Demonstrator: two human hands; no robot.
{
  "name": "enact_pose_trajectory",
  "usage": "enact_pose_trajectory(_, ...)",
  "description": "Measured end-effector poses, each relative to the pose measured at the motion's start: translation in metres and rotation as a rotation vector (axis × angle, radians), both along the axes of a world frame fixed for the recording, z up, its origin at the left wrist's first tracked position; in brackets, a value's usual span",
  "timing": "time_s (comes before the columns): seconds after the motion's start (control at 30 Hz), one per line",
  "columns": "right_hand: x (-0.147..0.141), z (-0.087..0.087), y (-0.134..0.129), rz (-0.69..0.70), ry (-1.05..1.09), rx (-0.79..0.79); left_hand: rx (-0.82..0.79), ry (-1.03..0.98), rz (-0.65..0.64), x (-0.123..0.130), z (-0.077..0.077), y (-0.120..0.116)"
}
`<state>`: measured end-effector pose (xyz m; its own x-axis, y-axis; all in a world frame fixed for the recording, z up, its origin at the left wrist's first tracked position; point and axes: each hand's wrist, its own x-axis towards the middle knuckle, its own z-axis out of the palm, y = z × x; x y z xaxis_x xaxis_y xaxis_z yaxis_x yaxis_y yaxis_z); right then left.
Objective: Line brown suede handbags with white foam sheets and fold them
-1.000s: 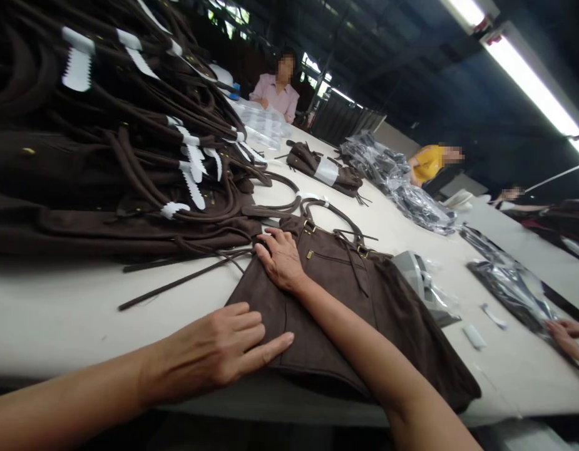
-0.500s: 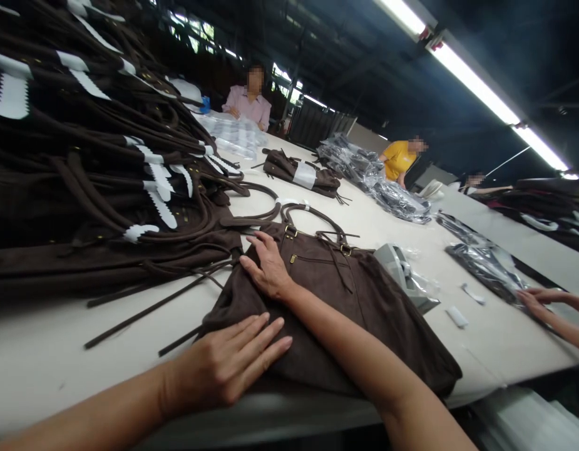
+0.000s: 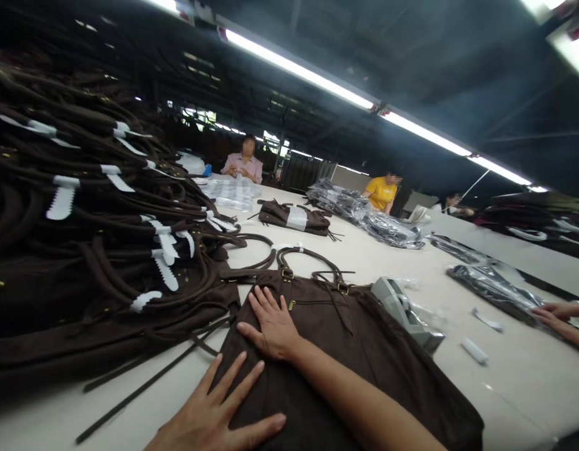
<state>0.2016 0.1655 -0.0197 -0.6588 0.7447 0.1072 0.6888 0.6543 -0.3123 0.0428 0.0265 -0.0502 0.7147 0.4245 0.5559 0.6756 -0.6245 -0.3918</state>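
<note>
Where my work lies: a pale counter (image 3: 528, 369) runs from the lower left of the frame up to the middle and out to the right edge.
Bag stack (image 3: 49, 300): dark brown bags piled high over the left of the frame, white jagged strips (image 3: 62, 197) hanging from their looped handles; the lowest lie just beside the bag I have my hands on.
Brown bag (image 3: 364, 344): lying flat on the counter at the lower middle of the frame, handles stretched toward the centre, a zip pocket (image 3: 322, 303) across its upper part.
Wrapped heap (image 3: 345, 200): dark things in clear plastic, above and right of centre.
Folded bundle (image 3: 317, 221): brown, with a white band round it, just above the middle of the frame.
Grey dispenser (image 3: 392, 300): right of centre, just beside my bag's upper right edge; I cannot tell whether they touch.
Left hand (image 3: 214, 413): bottom of the frame, left of middle, over the bag's left edge, fingers spread wide; pressing or hovering, I cannot tell.
Right hand (image 3: 273, 329): palm down on the bag's upper left part, near the frame's centre, fingers slightly spread.
Co-worker's hands (image 3: 561, 316): right edge, at a wrapped packet (image 3: 493, 288).
White roll (image 3: 474, 351): lower right, near a curled strip (image 3: 487, 321).
</note>
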Motion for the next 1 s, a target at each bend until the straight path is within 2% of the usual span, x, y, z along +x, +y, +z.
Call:
enact_pose_trajectory(0.1,-0.004,-0.001,0.007,-0.028,0.029,0.04,0.108,0.001,-0.005,0.0,-0.014,0.005)
enact_pose_trajectory(0.2,-0.006,0.001,0.016,0.011,0.002,-0.009,0.049,-0.057,0.025,0.004,-0.021,0.003)
enact_pose_trajectory(0.27,-0.005,0.008,0.022,0.048,-0.021,-0.049,0.019,-0.1,0.053,0.008,-0.024,-0.001)
enact_pose_trajectory(0.33,-0.003,0.02,0.03,0.048,-0.031,-0.055,0.055,-0.131,0.08,0.01,-0.026,-0.004)
enact_pose_trajectory(0.5,-0.013,0.052,0.06,-0.167,-0.042,0.067,0.167,-0.105,0.077,0.011,-0.026,-0.005)
enact_pose_trajectory(0.6,-0.031,0.06,0.083,-0.305,-0.126,0.069,0.19,-0.095,0.099,0.012,-0.026,-0.004)
enact_pose_trajectory(0.67,-0.043,0.061,0.096,-0.356,-0.202,0.027,0.229,-0.109,0.146,0.015,-0.032,-0.002)
enact_pose_trajectory(0.8,-0.053,0.057,0.114,-0.403,-0.287,-0.032,0.275,-0.118,0.282,0.022,-0.056,0.009)
enact_pose_trajectory(0.87,-0.051,0.052,0.119,-0.425,-0.267,-0.024,0.311,-0.132,0.277,0.024,-0.064,0.014)
enact_pose_trajectory(0.93,-0.046,0.043,0.121,-0.441,-0.211,-0.021,0.351,-0.172,0.256,0.024,-0.062,0.014)
enact_pose_trajectory(1.0,-0.04,0.031,0.121,-0.443,-0.133,-0.032,0.341,-0.19,0.242,0.022,-0.051,0.011)
